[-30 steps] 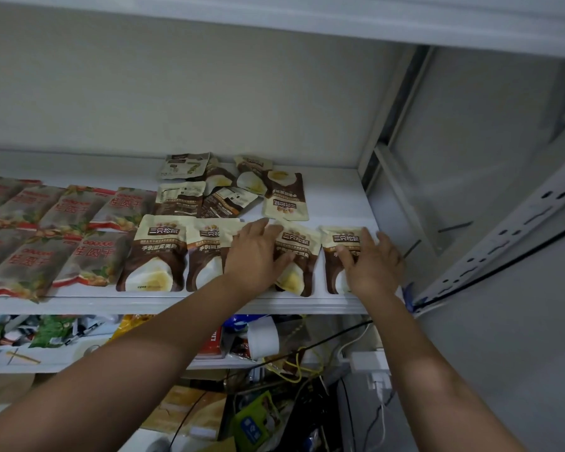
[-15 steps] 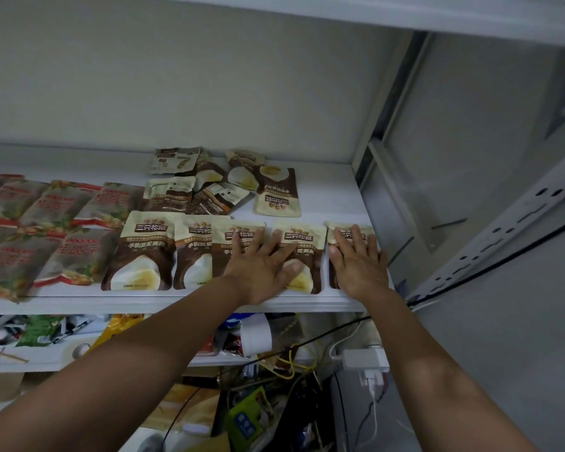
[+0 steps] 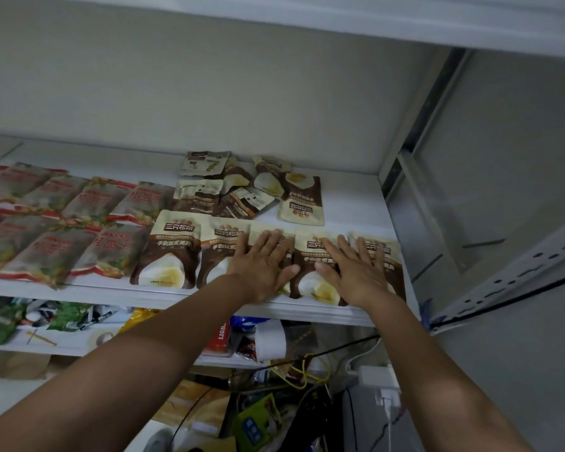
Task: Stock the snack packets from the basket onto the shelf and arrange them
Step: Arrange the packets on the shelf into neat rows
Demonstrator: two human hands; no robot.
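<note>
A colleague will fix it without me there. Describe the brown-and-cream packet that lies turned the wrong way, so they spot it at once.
On the white shelf, look behind the front row of brown-and-cream packets to the loose pile. The packet at the pile's right edge is the one: its printing is upside down, pale picture towards the wall.

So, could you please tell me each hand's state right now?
Left hand: open, flat on the front-row packets.
Right hand: open, flat on them too.
</note>
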